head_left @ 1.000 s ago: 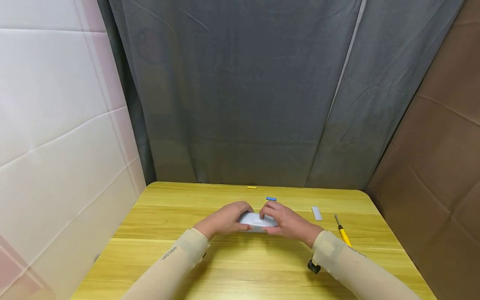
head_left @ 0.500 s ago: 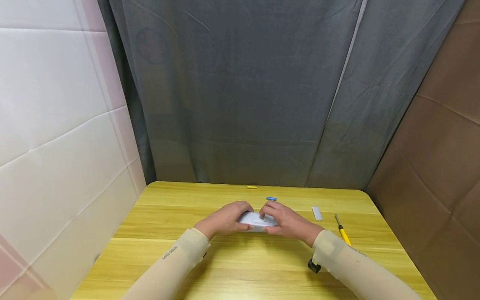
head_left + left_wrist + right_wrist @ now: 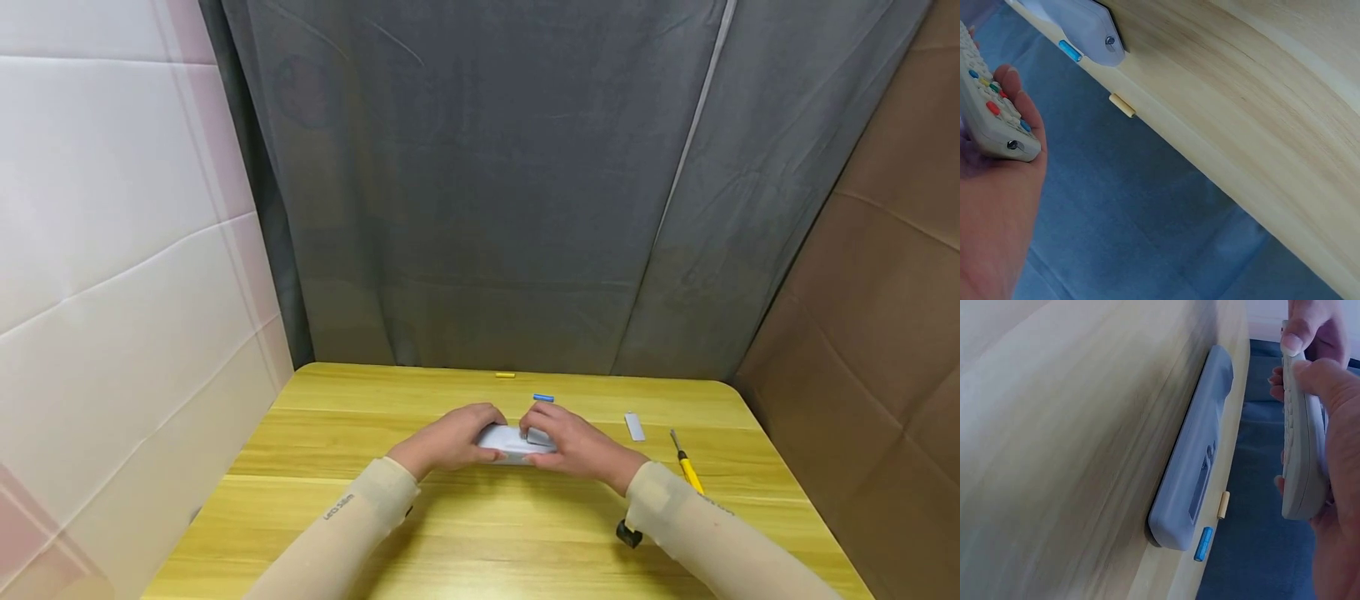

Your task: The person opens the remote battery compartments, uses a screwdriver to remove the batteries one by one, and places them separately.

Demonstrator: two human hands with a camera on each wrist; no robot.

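Here, a yellow wooden table (image 3: 480, 533) carries a grey rectangular remote base (image 3: 1192, 469). Just above it, the left hand (image 3: 448, 440) and right hand (image 3: 577, 446) each grip an end of a white button-covered remote control (image 3: 508, 438). Beyond lie a small blue battery (image 3: 543, 397) and a yellow one (image 3: 505, 375).

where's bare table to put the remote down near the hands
The near strip of table, between the two sleeves and the front edge, is bare, as is the left side toward the white wall. It is crowded on the right: white cover, yellow screwdriver. The blue battery and yellow battery lie behind the remote that both hands hold.
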